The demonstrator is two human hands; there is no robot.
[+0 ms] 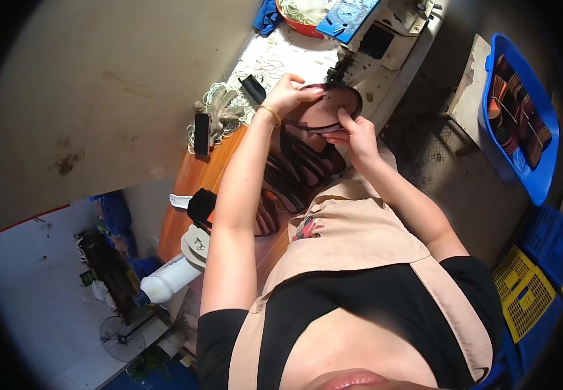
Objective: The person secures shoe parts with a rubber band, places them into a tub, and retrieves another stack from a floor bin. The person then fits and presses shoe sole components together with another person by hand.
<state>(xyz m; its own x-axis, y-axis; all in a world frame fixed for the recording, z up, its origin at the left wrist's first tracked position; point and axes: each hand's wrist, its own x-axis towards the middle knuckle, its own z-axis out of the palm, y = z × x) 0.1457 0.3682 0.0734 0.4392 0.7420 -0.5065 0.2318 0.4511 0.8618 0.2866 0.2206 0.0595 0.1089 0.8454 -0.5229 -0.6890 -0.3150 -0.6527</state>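
Observation:
A brownish-pink oval piece (325,112) with a dark edge is held between both my hands, close to the sewing machine's needle area. My left hand (289,97), a yellow band at its wrist, pinches the piece's left upper edge, thumb lying on its face. From the lower right, my right hand (358,135) grips it with the thumb on top and fingers curled beneath. Below the hands, several dark brown curved pieces (302,166) lie heaped over the wooden tabletop's edge near my apron. The machine's dark needle parts (338,70) are just beyond the oval piece.
A sewing machine (395,39) stands at the top. On the left lie a phone (202,133), a grey glove (221,110) and loose threads. A red bowl (301,26) of threads sits at the back. Rightward, a blue basket (491,140) holds stacked pieces; yellow crates (525,292) are lower.

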